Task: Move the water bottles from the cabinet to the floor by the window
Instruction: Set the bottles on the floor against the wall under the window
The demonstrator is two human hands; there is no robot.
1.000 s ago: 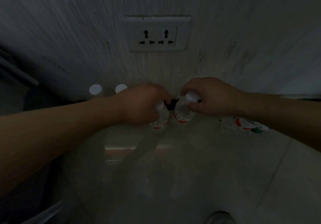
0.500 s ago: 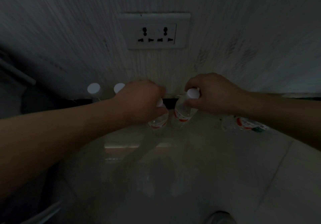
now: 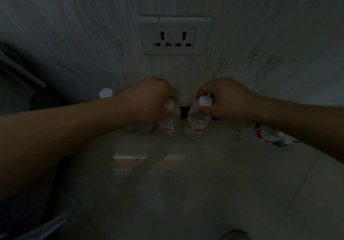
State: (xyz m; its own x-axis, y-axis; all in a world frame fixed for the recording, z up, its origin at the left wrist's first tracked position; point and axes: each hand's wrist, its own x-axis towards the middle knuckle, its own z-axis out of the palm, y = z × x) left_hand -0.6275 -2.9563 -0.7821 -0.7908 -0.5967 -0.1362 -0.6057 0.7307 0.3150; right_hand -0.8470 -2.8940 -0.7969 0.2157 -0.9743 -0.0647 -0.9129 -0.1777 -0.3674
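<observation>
Bottles (image 3: 196, 122): left hand (image 3: 149, 100) grips one; right hand (image 3: 227, 98) one; another lies right.

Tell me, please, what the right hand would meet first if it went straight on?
Probably the clear plastic bottle with a red label held by the left hand, just across the gap; depth is unclear.

The bare left forearm (image 3: 74, 128) reaches in from the near left and the bare right forearm (image 3: 297, 117) from the right. The left hand (image 3: 149, 102), knuckles up, curls its fingers round the neck of a small clear plastic water bottle (image 3: 169, 123). The right hand (image 3: 228, 98) grips the white-capped top of a matching clear bottle (image 3: 196, 121). The hands are close together but apart.
</observation>
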